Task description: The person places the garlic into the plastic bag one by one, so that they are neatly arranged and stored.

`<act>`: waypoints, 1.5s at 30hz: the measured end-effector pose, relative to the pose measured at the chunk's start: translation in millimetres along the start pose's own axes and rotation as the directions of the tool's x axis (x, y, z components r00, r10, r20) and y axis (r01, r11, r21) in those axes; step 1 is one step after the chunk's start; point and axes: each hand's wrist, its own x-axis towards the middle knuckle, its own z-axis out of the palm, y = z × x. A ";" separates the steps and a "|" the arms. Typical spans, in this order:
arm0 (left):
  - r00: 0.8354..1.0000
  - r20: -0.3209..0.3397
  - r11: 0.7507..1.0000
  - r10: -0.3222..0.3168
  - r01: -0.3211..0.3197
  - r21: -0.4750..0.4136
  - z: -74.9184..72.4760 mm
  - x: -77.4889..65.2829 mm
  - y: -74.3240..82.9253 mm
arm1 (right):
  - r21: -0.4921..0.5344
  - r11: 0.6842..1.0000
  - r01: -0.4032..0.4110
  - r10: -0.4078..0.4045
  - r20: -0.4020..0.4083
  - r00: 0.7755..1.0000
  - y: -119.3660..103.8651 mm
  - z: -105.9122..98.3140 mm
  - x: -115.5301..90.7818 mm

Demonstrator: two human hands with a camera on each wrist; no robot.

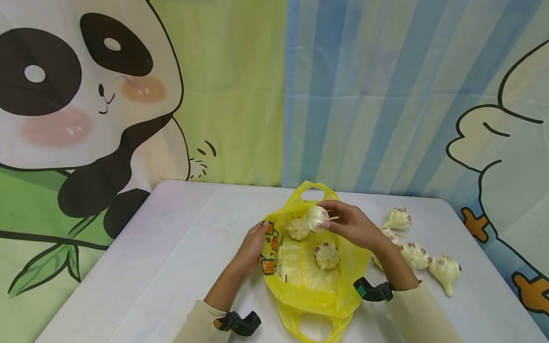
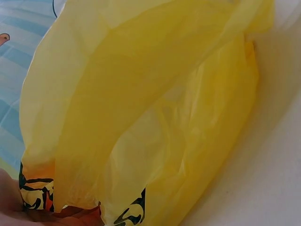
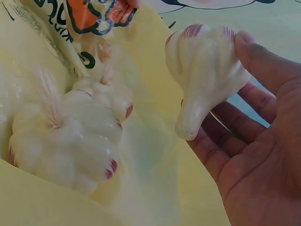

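Observation:
A yellow plastic bag (image 1: 317, 295) with printed orange figures lies spread on the table, its mouth held wide. My left hand (image 1: 252, 247) pinches the bag's left edge; in the left wrist view the yellow film (image 2: 155, 117) hides most of that hand. Over the bag's opening, my right hand (image 1: 353, 224) holds a garlic bulb (image 1: 317, 219) between thumb and fingers. The right wrist view shows this bulb (image 3: 204, 70) with its stem pointing down. Inside the bag sit two more bulbs, one garlic bulb (image 1: 327, 256) nearer me and another garlic bulb (image 1: 297, 229) farther back.
Several garlic bulbs lie on the table right of the bag, partly behind my right forearm, among them a long-stemmed bulb (image 1: 445, 272) and a far bulb (image 1: 398, 218). The white table (image 1: 171, 267) ends at a curtain (image 1: 231, 95) with cartoon animals.

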 end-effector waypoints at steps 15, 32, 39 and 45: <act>1.000 -0.003 1.000 0.004 -0.004 0.002 -0.1 0.2 0.2 | -0.008 1.000 -0.005 0.005 0.050 0.999 3.3 12.3 2.3; 1.000 -0.003 1.000 0.006 -0.006 0.001 -0.5 0.7 -0.7 | -0.074 0.995 -0.073 0.079 0.080 0.994 22.2 21.5 5.6; 1.000 -0.004 1.000 0.000 0.000 0.015 -1.1 1.2 -1.6 | -0.096 0.990 -0.099 0.107 0.076 0.991 22.0 22.9 4.1; 1.000 0.000 1.000 0.005 -0.005 0.011 -0.7 0.2 -0.8 | -0.071 0.995 -0.077 0.083 0.092 0.992 22.5 24.3 1.6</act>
